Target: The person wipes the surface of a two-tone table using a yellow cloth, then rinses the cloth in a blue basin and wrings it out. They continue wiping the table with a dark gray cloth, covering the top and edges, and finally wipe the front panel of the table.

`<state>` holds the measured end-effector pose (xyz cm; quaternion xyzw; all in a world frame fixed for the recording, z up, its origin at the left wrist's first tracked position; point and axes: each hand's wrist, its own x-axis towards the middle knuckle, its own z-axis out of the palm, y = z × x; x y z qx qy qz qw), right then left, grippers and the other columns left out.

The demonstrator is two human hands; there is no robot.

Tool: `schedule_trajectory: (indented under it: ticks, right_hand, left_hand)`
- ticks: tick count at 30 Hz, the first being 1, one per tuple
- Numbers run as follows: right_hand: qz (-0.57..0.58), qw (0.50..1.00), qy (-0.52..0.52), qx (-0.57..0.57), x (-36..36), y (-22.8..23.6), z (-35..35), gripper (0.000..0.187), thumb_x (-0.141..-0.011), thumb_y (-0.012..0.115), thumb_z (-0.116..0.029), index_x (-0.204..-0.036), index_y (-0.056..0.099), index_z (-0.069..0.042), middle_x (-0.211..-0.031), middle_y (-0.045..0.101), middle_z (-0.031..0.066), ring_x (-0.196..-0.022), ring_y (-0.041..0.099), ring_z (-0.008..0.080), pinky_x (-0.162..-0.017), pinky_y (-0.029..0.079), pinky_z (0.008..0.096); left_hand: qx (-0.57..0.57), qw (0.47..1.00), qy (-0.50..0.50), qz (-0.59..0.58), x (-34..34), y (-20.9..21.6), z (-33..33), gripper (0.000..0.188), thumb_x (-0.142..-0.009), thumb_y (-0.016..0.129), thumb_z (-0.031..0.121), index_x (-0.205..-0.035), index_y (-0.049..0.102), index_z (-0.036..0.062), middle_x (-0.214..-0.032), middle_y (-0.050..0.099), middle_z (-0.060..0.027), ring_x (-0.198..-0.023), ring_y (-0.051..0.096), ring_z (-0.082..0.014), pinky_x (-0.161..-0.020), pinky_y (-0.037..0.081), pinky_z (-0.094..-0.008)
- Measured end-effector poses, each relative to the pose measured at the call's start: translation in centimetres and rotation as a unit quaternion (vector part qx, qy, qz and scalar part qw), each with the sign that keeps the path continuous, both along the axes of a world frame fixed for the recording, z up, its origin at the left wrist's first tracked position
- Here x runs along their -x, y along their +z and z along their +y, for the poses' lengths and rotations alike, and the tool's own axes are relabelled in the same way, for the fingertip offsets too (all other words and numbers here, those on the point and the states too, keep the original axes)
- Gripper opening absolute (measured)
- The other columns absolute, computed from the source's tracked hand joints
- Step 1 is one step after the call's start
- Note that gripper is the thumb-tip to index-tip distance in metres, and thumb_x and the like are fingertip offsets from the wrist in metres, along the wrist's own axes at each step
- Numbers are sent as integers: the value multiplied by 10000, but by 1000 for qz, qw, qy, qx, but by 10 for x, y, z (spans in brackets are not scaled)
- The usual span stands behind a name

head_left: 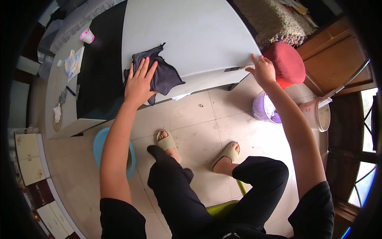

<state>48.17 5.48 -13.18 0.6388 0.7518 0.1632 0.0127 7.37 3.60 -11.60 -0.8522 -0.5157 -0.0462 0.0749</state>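
Note:
My left hand (pixel 139 84) lies flat with its fingers spread on a dark grey cloth (pixel 165 77). The cloth is rumpled on the pale grey top of a low table (pixel 187 32), close to its near edge, beside a black panel (pixel 101 59). At the table's right corner rests my right hand (pixel 262 71), empty, with thumb and forefinger apart and the other fingers partly bent. A dark handle-like strip (pixel 234 69) shows on the table's front, left of that hand.
A pink-and-white cup (pixel 87 36), a tissue pack (pixel 73 63) and a dark pen-like thing (pixel 71 91) lie on the left. A blue basin (pixel 131 159) stands on the floor below. To the right are a red stool (pixel 284 61), a purple bucket (pixel 263 108) and a pinkish bucket (pixel 323 115).

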Motion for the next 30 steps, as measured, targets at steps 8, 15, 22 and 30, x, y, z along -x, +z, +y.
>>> schedule_trajectory:
  ticks: [8,15,22,30]
  right_hand:
    - [79,993,-57,60,-3,27,-62,402,-771,576,-349,-1127,546,-166,-1172,497,131,-1191,366,315,-999,248,463]
    - [280,953,-68,97,2,33,-177,255,-756,602,-251,-910,647,-54,-1117,531,181,-1072,448,389,-919,353,433]
    - [381,922,-58,32,-2,24,-211,202,-753,618,-212,-815,652,-23,-933,596,191,-919,539,343,-873,396,384]
    - [546,834,-69,33,1,-7,-157,204,-760,627,-198,-817,643,-3,-856,611,186,-835,575,325,-756,443,358]
  left_hand:
    - [23,998,50,18,-8,-1,-6,953,-584,751,287,-1350,200,153,-1402,194,-104,-1299,186,-209,-1046,133,-454]
    - [-28,998,46,37,-3,-12,-7,800,-673,684,213,-1339,243,168,-1392,249,-62,-1281,239,-175,-1059,110,-425]
    - [-2,995,25,94,0,7,-6,948,-601,736,257,-1351,182,83,-1397,219,-68,-1302,175,-175,-1066,119,-408]
    - [-122,987,-95,-40,-217,-40,50,428,-863,312,109,-1261,317,-48,-1311,333,-217,-1250,296,-292,-1045,209,-365]
